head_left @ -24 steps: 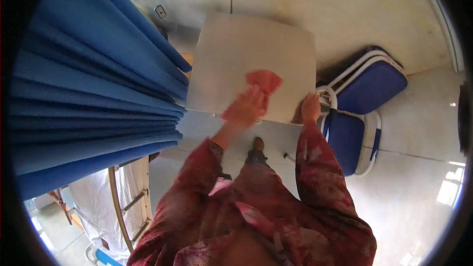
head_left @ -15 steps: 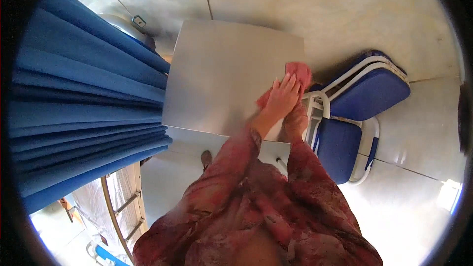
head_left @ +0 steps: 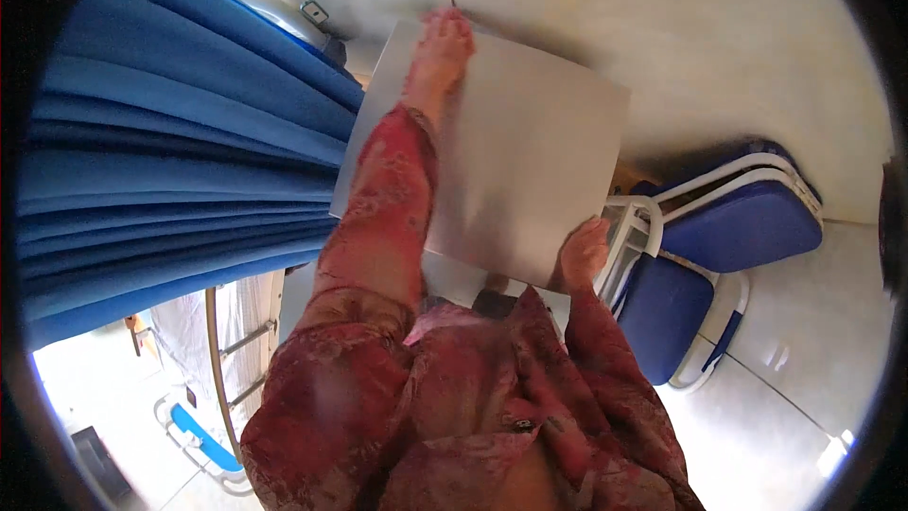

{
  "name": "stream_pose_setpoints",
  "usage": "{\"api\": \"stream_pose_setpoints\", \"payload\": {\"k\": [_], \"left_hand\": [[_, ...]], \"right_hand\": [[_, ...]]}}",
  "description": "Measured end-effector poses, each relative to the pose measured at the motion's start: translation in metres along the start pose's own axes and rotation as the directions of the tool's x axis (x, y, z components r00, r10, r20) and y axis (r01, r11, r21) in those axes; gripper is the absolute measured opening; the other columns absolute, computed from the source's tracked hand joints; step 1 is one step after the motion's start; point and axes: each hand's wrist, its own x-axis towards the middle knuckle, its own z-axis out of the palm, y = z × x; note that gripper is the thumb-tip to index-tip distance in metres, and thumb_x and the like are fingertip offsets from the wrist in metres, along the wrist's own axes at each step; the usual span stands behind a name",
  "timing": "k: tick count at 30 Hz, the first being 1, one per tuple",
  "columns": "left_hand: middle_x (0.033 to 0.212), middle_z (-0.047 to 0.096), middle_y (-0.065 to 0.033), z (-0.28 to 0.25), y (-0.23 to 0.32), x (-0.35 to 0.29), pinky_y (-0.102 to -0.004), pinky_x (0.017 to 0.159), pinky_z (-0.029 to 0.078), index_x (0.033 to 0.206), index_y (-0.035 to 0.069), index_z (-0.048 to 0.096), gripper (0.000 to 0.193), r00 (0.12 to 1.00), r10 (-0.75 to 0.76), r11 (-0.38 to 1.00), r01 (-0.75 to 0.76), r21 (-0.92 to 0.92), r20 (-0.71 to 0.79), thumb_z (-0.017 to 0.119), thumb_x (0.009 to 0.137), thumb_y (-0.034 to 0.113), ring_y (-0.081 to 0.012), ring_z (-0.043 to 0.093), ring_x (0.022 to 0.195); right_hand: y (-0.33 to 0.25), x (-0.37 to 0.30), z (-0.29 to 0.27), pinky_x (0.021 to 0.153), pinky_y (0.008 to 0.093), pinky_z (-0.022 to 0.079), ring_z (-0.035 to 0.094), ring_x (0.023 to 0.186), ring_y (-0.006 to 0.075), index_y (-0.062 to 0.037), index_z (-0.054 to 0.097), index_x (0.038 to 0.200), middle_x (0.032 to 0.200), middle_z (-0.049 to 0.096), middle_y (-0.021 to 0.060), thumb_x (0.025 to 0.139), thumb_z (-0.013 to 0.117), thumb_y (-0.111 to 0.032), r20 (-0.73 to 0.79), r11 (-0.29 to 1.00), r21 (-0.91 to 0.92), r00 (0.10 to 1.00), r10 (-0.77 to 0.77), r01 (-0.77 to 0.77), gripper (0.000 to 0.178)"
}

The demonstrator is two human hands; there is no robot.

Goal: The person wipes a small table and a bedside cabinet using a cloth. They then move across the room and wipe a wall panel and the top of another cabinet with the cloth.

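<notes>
A smooth grey tabletop point(head_left: 530, 123) stands before me, lit with a soft sheen. My left hand point(head_left: 438, 55) is stretched to its far edge, pressing on a pink-red cloth point(head_left: 443, 13). Only a little of that cloth shows past the fingers, and motion blurs it. At the near right corner my right hand point(head_left: 584, 252) rests with curled fingers, closed on the table's edge. No cloth shows in it.
A blue curtain point(head_left: 189, 151) hangs along the left side. On the right are folded chairs with blue seats point(head_left: 747, 227) and white frames, close to the table. A pale wall point(head_left: 586, 0) stands behind. A railed bed frame point(head_left: 248, 350) is at lower left.
My left hand has carried the cloth from the table's right edge to its far left edge. My right hand stays near the right corner, slightly nearer me. The view has shifted.
</notes>
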Motion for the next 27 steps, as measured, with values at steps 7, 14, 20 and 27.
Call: {"api": "stream_pose_setpoints", "payload": {"k": [7, 14, 20, 27], "left_hand": [[0.107, 0.055, -0.0169, -0.049, -0.079, -0.077, -0.0424, 0.083, 0.046, 0.102, 0.006, 0.062, 0.026, 0.955, -0.251, 0.888, 0.292, -0.356, 0.158, 0.048, 0.086, 0.020, -0.0341, 0.051, 0.104], [0.104, 0.055, -0.0121, -0.162, -0.014, -0.128, -0.0433, 0.079, 0.045, 0.097, 0.008, 0.061, 0.022, 0.961, 0.056, 0.748, 0.140, -0.649, 0.272, 0.056, 0.081, 0.022, -0.0313, 0.052, 0.100], [0.112, 0.052, -0.0073, -0.216, 0.143, -0.190, -0.0434, 0.083, 0.044, 0.103, 0.013, 0.058, 0.033, 0.965, 0.231, 0.605, -0.242, -0.759, -0.123, 0.063, 0.076, 0.030, -0.0281, 0.049, 0.108], [0.087, 0.057, -0.0084, -0.209, 0.068, -0.240, -0.0454, 0.066, 0.047, 0.082, 0.010, 0.057, 0.019, 0.983, -0.146, 0.729, 0.181, -0.660, 0.109, 0.064, 0.077, 0.028, -0.0309, 0.057, 0.078]], "right_hand": [[0.015, 0.004, 0.011, 0.057, 0.0512, 0.048, 0.061, 0.064, 0.0418, -0.0088, 0.050, 0.097, 0.070, 0.063, 0.0210, 0.097, 0.040, -0.028, -0.049, 0.993, -0.111, 0.997, -0.054, 0.049, 0.022], [0.014, 0.005, 0.016, 0.048, 0.0449, 0.049, 0.062, 0.057, 0.0351, -0.0089, 0.050, 0.089, 0.062, 0.061, 0.0159, 0.094, 0.045, -0.024, -0.195, 0.963, -0.203, 0.956, -0.219, 0.179, 0.016], [0.056, 0.022, 0.042, 0.050, 0.0287, 0.051, 0.064, 0.072, 0.0188, -0.0089, 0.053, 0.092, 0.082, 0.054, 0.0047, 0.088, 0.049, -0.019, 0.129, 0.615, -0.691, 0.902, -0.412, 0.380, 0.012], [0.077, 0.028, 0.055, 0.053, 0.0399, 0.052, 0.066, 0.070, 0.0291, -0.0058, 0.055, 0.099, 0.088, 0.065, 0.0161, 0.094, 0.044, -0.028, -0.229, 0.784, -0.533, 0.838, -0.496, 0.318, 0.025]]}}
